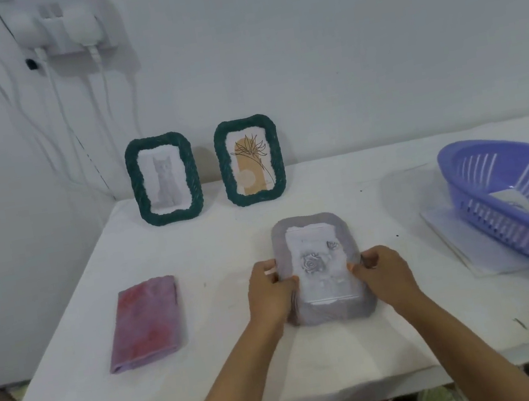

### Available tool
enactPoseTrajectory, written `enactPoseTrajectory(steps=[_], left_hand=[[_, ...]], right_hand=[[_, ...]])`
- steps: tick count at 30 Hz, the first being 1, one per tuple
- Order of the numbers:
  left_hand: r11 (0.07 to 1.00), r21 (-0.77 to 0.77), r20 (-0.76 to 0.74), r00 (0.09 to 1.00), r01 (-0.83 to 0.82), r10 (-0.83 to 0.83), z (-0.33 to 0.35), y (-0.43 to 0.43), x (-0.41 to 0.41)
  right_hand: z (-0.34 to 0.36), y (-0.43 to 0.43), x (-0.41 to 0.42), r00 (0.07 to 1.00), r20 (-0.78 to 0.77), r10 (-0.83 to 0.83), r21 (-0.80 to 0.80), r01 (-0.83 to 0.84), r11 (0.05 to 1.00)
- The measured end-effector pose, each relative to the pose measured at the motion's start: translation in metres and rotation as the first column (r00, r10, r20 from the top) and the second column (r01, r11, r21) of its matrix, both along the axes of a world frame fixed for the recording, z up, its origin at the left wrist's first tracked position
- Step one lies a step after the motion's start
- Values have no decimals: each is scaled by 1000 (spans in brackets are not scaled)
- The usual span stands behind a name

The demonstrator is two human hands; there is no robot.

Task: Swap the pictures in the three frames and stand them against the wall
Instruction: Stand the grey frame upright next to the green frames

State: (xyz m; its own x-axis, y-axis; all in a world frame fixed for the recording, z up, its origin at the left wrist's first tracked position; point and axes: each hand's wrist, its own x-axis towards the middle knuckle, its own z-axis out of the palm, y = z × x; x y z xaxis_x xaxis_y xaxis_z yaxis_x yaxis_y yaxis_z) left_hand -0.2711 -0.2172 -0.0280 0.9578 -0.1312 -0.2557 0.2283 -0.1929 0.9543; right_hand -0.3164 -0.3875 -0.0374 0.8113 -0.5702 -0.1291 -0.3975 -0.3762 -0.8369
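White table (213,364) against white wall (336,50), both hands gripping grey frame (326,312)

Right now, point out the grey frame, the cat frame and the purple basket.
grey frame (312,227): head view, top braided border.
cat frame (191,173): head view, right green border.
purple basket (476,149): head view, near rim.

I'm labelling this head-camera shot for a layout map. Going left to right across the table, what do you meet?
Pink-purple folded cloth → green frame with the cat picture → green frame with the flower drawing → grey frame lying flat, held by both hands → purple basket.
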Motion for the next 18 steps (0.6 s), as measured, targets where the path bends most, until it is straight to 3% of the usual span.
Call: enactPoseTrajectory(steps=[2,5,12,18], left_hand=[[983,-184,-88,996,7,-24,9,-3,6],[959,-276,-75,994,57,-81,20,-18,27],[944,-307,136,987,120,-81,46,-79,91],[945,-313,225,974,94,-22,50,-122,145]], right_hand=[[11,-12,3,996,87,-18,353,-14,936],[30,-40,17,983,178,52,533,-141,834],[60,-101,91,947,302,111,478,-251,842],[69,-135,155,929,358,95,471,-267,841]])
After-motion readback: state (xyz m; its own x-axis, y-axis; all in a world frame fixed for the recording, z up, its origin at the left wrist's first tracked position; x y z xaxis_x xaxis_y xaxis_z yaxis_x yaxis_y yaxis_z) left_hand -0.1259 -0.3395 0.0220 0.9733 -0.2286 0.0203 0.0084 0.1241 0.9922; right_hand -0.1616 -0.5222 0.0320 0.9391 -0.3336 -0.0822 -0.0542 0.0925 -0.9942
